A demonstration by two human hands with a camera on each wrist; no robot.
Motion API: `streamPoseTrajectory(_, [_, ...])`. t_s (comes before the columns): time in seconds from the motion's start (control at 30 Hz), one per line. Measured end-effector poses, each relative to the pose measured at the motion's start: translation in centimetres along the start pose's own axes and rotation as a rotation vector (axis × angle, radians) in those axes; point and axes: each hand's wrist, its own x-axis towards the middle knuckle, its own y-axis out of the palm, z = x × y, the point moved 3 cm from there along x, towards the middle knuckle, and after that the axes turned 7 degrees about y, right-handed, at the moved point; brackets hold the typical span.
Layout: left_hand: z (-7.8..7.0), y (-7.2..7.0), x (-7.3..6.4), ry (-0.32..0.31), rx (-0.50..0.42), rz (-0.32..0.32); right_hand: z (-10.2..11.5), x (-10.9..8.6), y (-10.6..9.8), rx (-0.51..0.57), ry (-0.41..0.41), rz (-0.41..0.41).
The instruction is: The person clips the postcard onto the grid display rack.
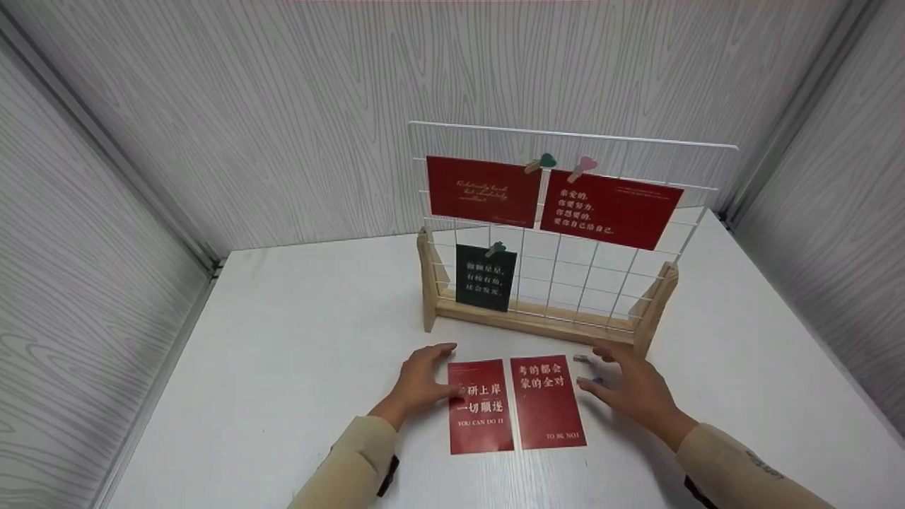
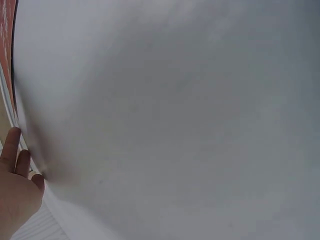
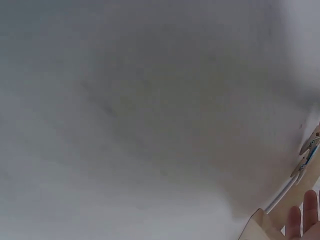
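Observation:
Two red cards with white Chinese lettering lie side by side on the white table: a left card [image 1: 481, 442] and a right card [image 1: 550, 413]. My left hand [image 1: 422, 379] is at the left card's outer edge, fingers spread and thumb tip overlapping the card. To the right of the other card, my right hand [image 1: 640, 385] hovers with thumb and fingers apart, nothing between them. Close by its fingertips lie small clips [image 1: 581, 358], partly hidden by the hand. The right wrist view also catches clips [image 3: 303, 164] at its edge.
Behind the cards stands a white wire grid [image 1: 558, 272] on a wooden base [image 1: 530, 323]. Clipped to it are a red card [image 1: 481, 201], a second red card [image 1: 622, 212] and a dark green card [image 1: 484, 286]. Grey wood-grain panels [image 1: 283, 106] enclose the table.

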Motion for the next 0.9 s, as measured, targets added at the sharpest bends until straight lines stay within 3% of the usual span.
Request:
streamPoseTrajectory(0.33, [0.1, 0.1, -0.5, 0.01, 0.038, 0.001, -0.9, -0.7, 0.7, -0.027, 0.02, 0.025])
streamPoseTrajectory(0.5, [0.2, 0.3, -0.5, 0.018, 0.04, 0.001, -1.2, -0.6, 1.0, 0.009, 0.049, 0.033])
streamPoseTrajectory(0.73, [0.0, 0.2, -0.6, 0.07, 0.049, 0.003, -1.4, -0.6, 1.4, 0.041, 0.075, 0.052])
streamPoseTrajectory(0.9, [0.1, 0.2, -0.5, 0.106, 0.053, 0.015, -1.3, -0.6, 1.7, 0.016, 0.047, 0.053])
